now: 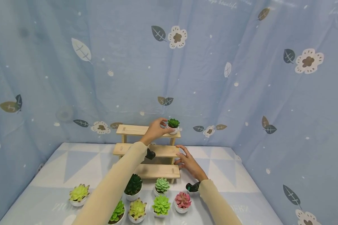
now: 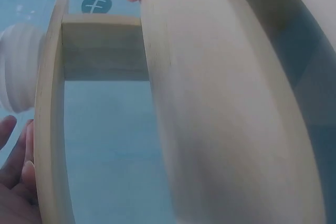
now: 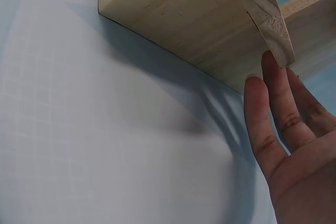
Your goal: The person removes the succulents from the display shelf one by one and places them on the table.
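Note:
A dark green succulent in a white pot (image 1: 173, 126) stands at the right end of the top tier of a wooden three-step stand (image 1: 157, 171). My left hand (image 1: 155, 129) holds this pot between thumb and fingers. In the left wrist view the white pot (image 2: 21, 66) is at the left edge, standing on the board; several curled fingertips are below it, and the thumb's contact is unclear. Beside the stand's right end is my right hand (image 1: 190, 162), with fingers loosely spread. In the right wrist view its fingertips (image 3: 275, 66) touch or nearly touch a wooden end.
In front of the stand are several potted succulents, including a pink one (image 1: 183, 201), a pale green one (image 1: 162, 186) and a bright green one (image 1: 161, 205). A yellow-green succulent (image 1: 79, 194) stands farther left. Behind the table (image 1: 222, 175) hangs a blue patterned curtain (image 1: 124, 78).

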`<state>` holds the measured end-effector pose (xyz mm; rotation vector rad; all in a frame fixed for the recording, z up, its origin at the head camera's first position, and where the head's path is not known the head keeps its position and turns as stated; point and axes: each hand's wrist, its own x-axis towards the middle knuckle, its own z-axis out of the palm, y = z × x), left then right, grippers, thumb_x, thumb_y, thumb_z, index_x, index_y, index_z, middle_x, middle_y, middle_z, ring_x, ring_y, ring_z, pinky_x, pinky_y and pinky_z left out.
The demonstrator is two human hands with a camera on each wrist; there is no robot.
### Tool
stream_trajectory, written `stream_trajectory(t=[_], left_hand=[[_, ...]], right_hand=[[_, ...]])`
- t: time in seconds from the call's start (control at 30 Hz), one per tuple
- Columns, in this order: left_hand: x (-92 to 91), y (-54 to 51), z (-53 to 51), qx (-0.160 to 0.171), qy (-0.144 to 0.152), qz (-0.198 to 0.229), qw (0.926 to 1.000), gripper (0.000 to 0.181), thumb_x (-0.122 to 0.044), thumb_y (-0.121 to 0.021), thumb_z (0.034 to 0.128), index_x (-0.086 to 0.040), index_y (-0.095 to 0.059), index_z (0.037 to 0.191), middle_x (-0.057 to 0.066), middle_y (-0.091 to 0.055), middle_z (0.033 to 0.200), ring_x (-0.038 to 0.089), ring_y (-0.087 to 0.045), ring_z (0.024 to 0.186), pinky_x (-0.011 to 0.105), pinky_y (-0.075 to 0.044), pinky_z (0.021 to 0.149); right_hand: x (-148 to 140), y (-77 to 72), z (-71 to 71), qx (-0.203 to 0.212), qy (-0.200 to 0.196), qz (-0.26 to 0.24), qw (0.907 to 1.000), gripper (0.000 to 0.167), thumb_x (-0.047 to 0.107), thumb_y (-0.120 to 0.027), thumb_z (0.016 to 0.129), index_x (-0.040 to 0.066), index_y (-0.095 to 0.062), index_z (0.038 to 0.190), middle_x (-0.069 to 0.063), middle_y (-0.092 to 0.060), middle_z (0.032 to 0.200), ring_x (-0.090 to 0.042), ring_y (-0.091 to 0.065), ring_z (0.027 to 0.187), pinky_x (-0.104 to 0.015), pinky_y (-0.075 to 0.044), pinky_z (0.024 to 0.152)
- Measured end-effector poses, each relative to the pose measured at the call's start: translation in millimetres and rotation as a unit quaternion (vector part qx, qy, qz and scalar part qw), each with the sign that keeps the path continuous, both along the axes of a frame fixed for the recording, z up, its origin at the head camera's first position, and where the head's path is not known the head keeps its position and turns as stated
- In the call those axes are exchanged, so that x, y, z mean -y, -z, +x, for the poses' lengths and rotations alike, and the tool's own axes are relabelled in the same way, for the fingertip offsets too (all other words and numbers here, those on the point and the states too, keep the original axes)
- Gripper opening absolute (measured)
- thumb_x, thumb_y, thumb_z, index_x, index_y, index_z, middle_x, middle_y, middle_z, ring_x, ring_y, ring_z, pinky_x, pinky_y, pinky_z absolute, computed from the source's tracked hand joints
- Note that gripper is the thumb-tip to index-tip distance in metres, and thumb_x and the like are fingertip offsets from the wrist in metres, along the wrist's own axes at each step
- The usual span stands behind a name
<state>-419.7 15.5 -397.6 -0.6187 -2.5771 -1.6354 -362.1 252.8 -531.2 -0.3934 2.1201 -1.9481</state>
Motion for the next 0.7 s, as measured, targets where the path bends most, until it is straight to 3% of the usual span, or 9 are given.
stream_trajectory(t=[0.3,0.5,0.7], left_hand=[[-12.5,1.2,-1.1,-0.007,-0.011,-0.039,0.9992,0.084,-0.052,-0.079,0.0887,-0.01,-0.046,0.154,0.015,-0.057,0.138,0.032,-0.06,0.119,0.05,-0.054,0.091],[-17.6,2.3,-2.6,-0.012,-0.018,-0.042,0.9989,0.086,-0.05,-0.079,0.0893,-0.009,-0.043,0.156,0.015,-0.056,0.138,0.032,-0.058,0.12,0.049,-0.053,0.092],[-19.1,3.4,-2.8,-0.008,-0.025,-0.026,0.9993,0.082,-0.048,-0.081,0.0883,-0.01,-0.046,0.152,0.013,-0.058,0.133,0.029,-0.06,0.114,0.046,-0.054,0.087]], right_hand=[[-1,-0.2,1.7,-0.003,0.001,-0.006,1.0,0.056,0.047,-0.056,0.106,0.037,-0.035,0.156,-0.02,-0.053,0.134,-0.034,-0.069,0.103,-0.05,-0.057,0.083],[-1,1.6,0.2,-0.001,0.003,-0.009,1.0,0.05,0.045,-0.056,0.106,0.04,-0.039,0.153,-0.02,-0.054,0.134,-0.032,-0.069,0.101,-0.05,-0.057,0.084],[-1,0.6,-0.8,0.004,0.005,-0.011,0.9999,0.051,0.044,-0.056,0.107,0.037,-0.038,0.154,-0.019,-0.053,0.135,-0.031,-0.069,0.1,-0.05,-0.057,0.083]])
